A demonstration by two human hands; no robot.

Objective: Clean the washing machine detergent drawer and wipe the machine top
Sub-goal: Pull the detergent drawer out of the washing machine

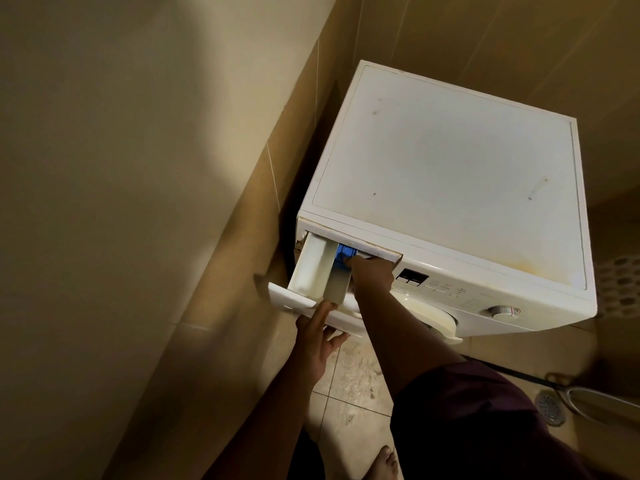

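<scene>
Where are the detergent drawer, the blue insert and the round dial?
detergent drawer [313, 265], head view, its left white compartment.
blue insert [344, 252], head view, its top face.
round dial [502, 311], head view, its front.

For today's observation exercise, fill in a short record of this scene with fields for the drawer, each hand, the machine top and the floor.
drawer: white plastic detergent drawer pulled out of the white washing machine
left hand: left hand grips the drawer's front panel
right hand: right hand reaches into the drawer at the blue insert
machine top: white flat top, dark specks, yellowish stain near front right
floor: beige tiles, stained
</scene>
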